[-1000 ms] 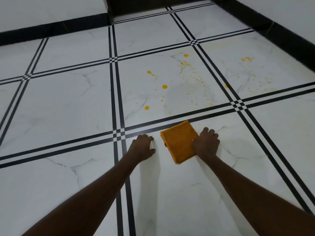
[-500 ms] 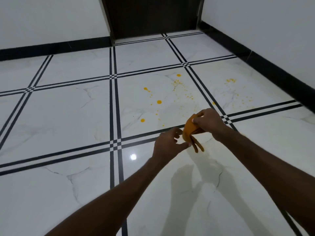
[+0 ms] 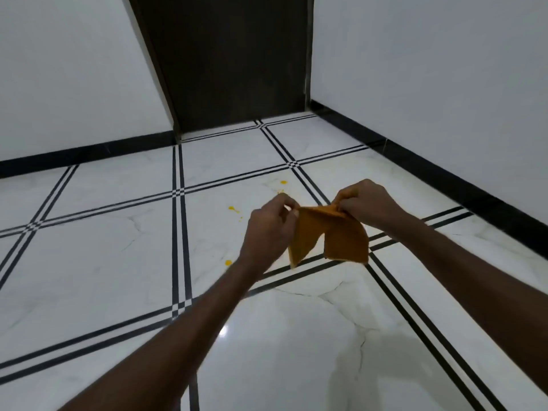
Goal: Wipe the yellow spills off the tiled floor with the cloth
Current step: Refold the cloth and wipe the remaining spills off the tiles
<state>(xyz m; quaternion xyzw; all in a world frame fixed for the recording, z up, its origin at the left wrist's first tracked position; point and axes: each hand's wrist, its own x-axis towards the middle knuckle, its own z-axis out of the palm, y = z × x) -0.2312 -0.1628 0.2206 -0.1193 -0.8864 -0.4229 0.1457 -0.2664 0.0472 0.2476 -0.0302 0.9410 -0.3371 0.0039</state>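
An orange cloth (image 3: pixel 344 238) hangs in the air between my two hands, partly unfolded into two drooping flaps. My left hand (image 3: pixel 268 229) pinches its left top corner. Its right top corner is pinched by my right hand (image 3: pixel 366 204). Yellow spills dot the white tiled floor (image 3: pixel 103 262) beyond and below the cloth: one drop (image 3: pixel 283 182) far back, one (image 3: pixel 231 208) left of my left hand, one (image 3: pixel 228 262) by my left wrist. My hands and the cloth hide other drops.
White walls with a black skirting (image 3: pixel 444 179) close the room at left and right. A dark door (image 3: pixel 231 60) stands at the back. Black double lines cross the marble tiles.
The cloth lay folded on the floor under my right hand; both hands lifted it and are pulling it open. My head has tilted up, showing the door and walls.
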